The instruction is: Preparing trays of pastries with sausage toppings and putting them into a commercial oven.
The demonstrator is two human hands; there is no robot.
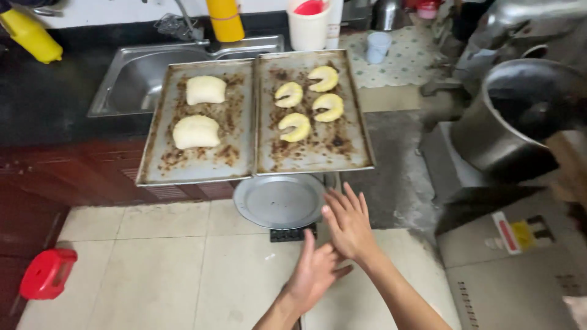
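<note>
Hands first: the left hand (315,273) and the right hand (348,225) hang bare over the tiled floor (153,269), both grips spread, fingers loose and holding nothing. The right hand lies partly over the left, its fingertips just short of the rim of a round grey metal scale pan (278,200), the thing nearest to them. That pan is smooth, shallow and dull, and sits on a dark base whose black keypad (292,233) peeks out below it.

Just beyond the pan, two rectangular metal baking trays lie side by side, their near edges jutting past the front edge of the table (49,110), a dark counter with reddish-brown cabinet fronts. Both trays are worn and crusted with brown baked-on patches. The left tray (160,165) carries two pale, soft, pillow-shaped dough pieces (197,132). The right tray (361,156) carries four yellowish crescent-shaped dough pieces (298,126), set close together toward its far half.

Behind the trays a stainless steel sink (122,85) is sunk into the table, half covered by them. Along the far edge stand a yellow bottle (225,19), a white tub with a red lid (307,24) and a small pale cup (378,46). To the right stands a large steel mixer bowl (520,116) on a grey machine. A red plastic stool (46,273) sits on the floor at the left.
</note>
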